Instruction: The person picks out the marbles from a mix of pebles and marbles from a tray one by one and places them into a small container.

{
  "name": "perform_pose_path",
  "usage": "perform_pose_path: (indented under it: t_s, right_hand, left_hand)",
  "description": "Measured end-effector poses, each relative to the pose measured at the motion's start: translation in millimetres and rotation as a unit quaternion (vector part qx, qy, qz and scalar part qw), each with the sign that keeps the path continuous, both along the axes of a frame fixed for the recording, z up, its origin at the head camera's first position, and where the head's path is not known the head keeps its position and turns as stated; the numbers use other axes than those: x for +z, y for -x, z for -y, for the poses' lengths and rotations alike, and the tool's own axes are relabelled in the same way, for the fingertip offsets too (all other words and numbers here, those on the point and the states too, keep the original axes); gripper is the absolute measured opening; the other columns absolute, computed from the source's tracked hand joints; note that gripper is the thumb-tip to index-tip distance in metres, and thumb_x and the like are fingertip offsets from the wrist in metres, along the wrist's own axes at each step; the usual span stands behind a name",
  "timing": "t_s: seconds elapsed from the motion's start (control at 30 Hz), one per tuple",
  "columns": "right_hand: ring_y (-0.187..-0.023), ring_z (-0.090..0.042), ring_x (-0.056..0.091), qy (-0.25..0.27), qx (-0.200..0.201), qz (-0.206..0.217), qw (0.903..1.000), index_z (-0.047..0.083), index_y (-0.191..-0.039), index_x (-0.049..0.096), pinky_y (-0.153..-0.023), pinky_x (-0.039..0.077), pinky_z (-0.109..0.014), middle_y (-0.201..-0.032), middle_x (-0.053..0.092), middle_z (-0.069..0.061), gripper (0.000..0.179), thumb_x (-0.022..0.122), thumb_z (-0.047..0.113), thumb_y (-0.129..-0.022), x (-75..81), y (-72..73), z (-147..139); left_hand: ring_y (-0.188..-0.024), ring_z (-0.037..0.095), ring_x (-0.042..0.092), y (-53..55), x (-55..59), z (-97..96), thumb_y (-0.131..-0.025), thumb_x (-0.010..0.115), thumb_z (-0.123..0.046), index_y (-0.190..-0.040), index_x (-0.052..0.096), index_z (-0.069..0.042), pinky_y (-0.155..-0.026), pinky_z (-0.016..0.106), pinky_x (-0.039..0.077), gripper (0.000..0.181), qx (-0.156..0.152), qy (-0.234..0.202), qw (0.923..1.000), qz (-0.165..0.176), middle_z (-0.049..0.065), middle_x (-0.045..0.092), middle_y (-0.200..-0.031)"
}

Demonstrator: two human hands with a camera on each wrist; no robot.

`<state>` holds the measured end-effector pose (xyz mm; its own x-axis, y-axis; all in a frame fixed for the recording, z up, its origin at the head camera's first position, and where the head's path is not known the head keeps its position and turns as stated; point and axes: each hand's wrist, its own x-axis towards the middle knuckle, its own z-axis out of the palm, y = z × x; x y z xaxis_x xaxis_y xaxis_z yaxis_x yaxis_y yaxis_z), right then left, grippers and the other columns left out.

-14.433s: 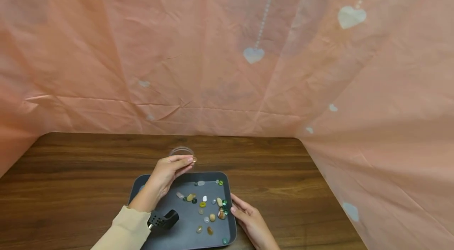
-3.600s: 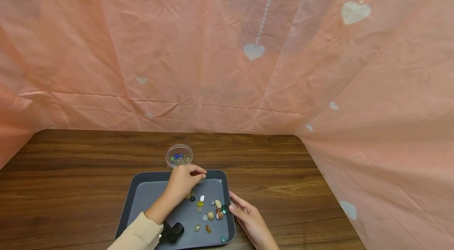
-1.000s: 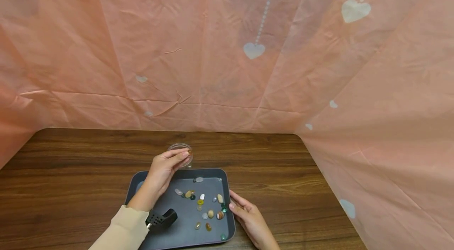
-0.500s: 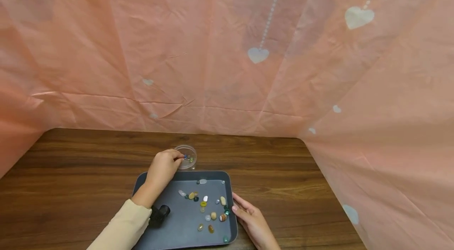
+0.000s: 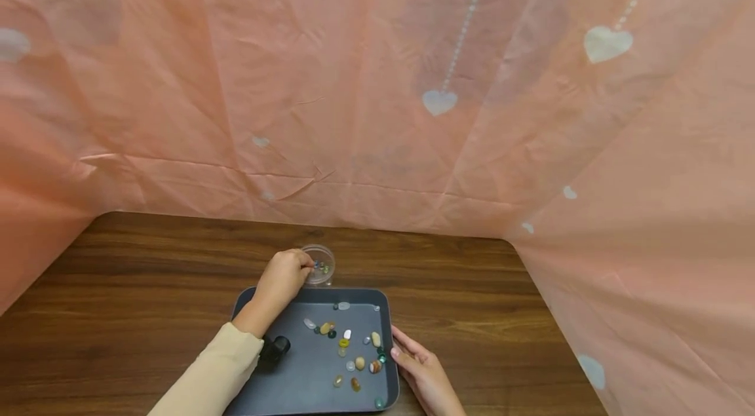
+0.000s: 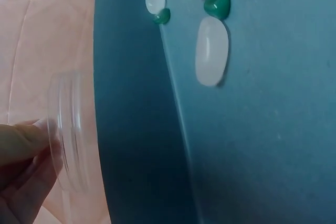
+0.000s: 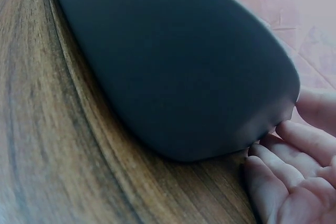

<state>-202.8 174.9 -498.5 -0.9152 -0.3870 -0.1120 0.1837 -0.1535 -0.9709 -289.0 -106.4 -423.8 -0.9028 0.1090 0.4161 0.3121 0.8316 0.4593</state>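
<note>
My left hand (image 5: 284, 272) reaches over the tray's far left corner. Its fingertips are at the left side of a clear round dish (image 5: 331, 266). Blue and green beads (image 5: 323, 267) lie in the dish. The left wrist view shows the thumb (image 6: 29, 137) at the dish's rim and other fingers through its clear wall; I cannot tell whether they pinch a bead. Beside the tray, my right hand (image 5: 426, 373) holds its right wall, thumb at the rim, with other fingers against the outside of the grey tray (image 7: 178, 72).
Polished stones and beads lie scattered over the tray (image 5: 283, 390), mostly in its right half, such as a brown stone (image 5: 355, 384) and a white oblong one (image 6: 211, 51). The wooden table (image 5: 460, 291) ends at a pink curtain (image 5: 366, 141).
A second ago my left hand held an amber bead above the dish; it has since turned palm-down and dropped to the dish's left side. My right hand stays at the tray. The head view has shifted slightly.
</note>
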Motion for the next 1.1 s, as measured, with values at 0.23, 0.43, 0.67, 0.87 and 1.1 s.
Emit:
perform_pose_path:
  t_s: [0.23,0.43,0.67,0.87,1.1]
  right_hand:
    - [-0.127,-0.007,0.039,0.0,0.001,0.003,1.0,-0.007,-0.142,0.026,-0.097,0.038,-0.016,-0.147,0.025,-0.023,0.057,0.05,0.016,-0.095,0.2,-0.6,1.2]
    - [-0.126,-0.006,0.04,-0.005,-0.002,-0.002,1.0,-0.008,-0.141,0.027,-0.096,0.038,-0.016,-0.147,0.026,-0.024,0.057,0.051,0.016,-0.095,0.4,0.4,0.6]
    - [-0.127,-0.007,0.039,-0.008,0.0,-0.001,1.0,-0.006,-0.141,0.029,-0.096,0.038,-0.016,-0.147,0.027,-0.021,0.056,0.051,0.017,-0.095,0.9,2.1,1.7]
    - [-0.134,-0.018,0.03,-0.014,0.001,-0.001,0.9999,-0.004,-0.142,0.028,-0.099,0.037,-0.018,-0.148,0.025,-0.02,0.055,0.049,0.017,-0.096,3.0,0.1,1.3]
    - [-0.133,-0.017,0.033,-0.001,0.009,-0.001,1.0,-0.004,-0.143,0.027,-0.098,0.037,-0.017,-0.148,0.025,-0.022,0.055,0.049,0.015,-0.096,1.6,1.3,0.7]
  left_hand:
    - [-0.084,0.019,0.067,-12.3,5.2,-12.5,-0.076,0.073,-0.007,-0.082,0.075,-0.007,-0.069,0.031,0.053,0.006,-0.007,-0.088,0.9954,0.036,0.004,0.071,-0.088]
    - [-0.069,0.008,0.062,-29.8,-3.7,-32.4,-0.076,0.075,-0.019,-0.084,0.076,-0.013,-0.057,0.023,0.047,0.009,-0.077,-0.211,0.9577,0.18,-0.001,0.072,-0.082]
    - [-0.068,0.006,0.061,-39.4,-22.6,-57.8,-0.078,0.074,-0.019,-0.085,0.076,-0.009,-0.06,0.023,0.048,0.012,-0.212,-0.218,0.9084,0.287,-0.002,0.072,-0.08]
    - [-0.062,0.003,0.059,-36.8,-30.9,-72.6,-0.074,0.076,-0.014,-0.08,0.076,-0.011,-0.056,0.02,0.047,0.006,-0.251,-0.189,0.9008,0.299,-0.005,0.071,-0.072]
    - [-0.055,0.003,0.056,-34.3,-36.9,-79.2,-0.07,0.078,-0.008,-0.076,0.076,-0.009,-0.051,0.018,0.044,0.006,-0.255,-0.172,0.8969,0.318,-0.003,0.07,-0.066]
